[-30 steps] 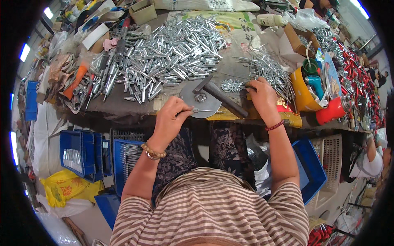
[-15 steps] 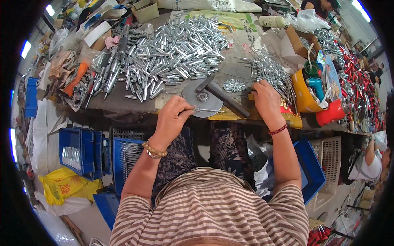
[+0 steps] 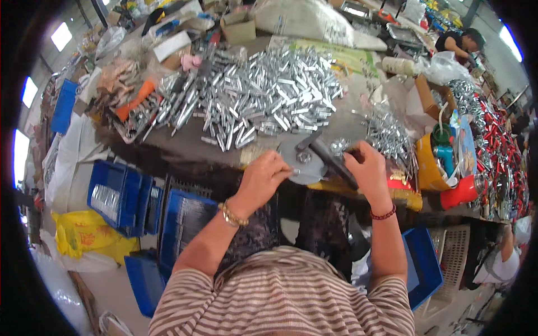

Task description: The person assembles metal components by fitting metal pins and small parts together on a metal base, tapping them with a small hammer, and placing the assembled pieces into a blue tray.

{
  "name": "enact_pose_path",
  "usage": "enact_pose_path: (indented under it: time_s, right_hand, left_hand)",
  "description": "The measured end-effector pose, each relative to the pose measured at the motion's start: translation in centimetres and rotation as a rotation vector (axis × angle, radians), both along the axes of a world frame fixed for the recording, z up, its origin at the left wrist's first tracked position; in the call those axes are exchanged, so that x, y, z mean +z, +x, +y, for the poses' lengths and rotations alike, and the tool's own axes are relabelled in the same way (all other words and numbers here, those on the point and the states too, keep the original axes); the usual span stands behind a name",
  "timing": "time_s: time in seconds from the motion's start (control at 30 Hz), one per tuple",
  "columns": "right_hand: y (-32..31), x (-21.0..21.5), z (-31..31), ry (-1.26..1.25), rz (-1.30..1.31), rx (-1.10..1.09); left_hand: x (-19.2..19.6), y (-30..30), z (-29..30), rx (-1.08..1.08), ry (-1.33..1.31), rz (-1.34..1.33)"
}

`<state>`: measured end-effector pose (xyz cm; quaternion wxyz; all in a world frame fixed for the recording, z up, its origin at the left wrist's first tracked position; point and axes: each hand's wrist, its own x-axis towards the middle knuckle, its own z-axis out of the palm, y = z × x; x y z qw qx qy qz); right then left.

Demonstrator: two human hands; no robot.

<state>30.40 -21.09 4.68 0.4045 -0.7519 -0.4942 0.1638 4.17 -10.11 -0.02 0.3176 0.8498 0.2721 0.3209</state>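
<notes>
Taking the grey disc (image 3: 311, 175) on the worktop (image 3: 352, 122) as the dial's centre, I am seeing the person's left hand (image 3: 264, 180) working from about eight o'clock. Its thumb and fingers are pinching a thin metal rod (image 3: 295, 173), blurred at the tips and showing over the disc's near-left edge. The right hand (image 3: 367, 168) is hovering around three o'clock with its fingers curling in; I cannot tell whether anything is between them. A hammer (image 3: 334, 162) is lying with its head near one o'clock and its handle slanting toward four, just beside that hand. Small metal parts (image 3: 339, 147) are sitting at two o'clock, with a heap of slender rods (image 3: 389, 134) spreading farther out. Toward eleven, a broad pile of silver tubes (image 3: 274, 89) is glinting. Well out at three, a yellow container (image 3: 429, 169) is standing near a red bottle (image 3: 459, 192).
</notes>
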Motion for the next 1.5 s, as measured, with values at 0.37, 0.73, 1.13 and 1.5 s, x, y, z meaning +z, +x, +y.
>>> enact_pose_path:
  time_s: [0.37,0.73,1.13,1.5]
  right_hand:
    - [-7.5,-3.8,2.3,0.346,-0.231,0.24]
    - [-8.0,-3.8,2.4,0.357,-0.28,0.23]
    - [-8.0,-3.6,2.0,0.365,-0.385,0.233]
    - [-4.1,-0.9,0.3,0.081,-0.724,0.125]
  left_hand:
    - [0.1,0.5,0.6,-0.001,0.0,-0.056]
    - [0.0,0.3,0.4,-0.004,0.006,-0.058]
    - [0.1,0.3,0.5,-0.012,0.011,-0.039]
    - [0.5,0.2,0.7,-0.055,-0.125,-0.044]
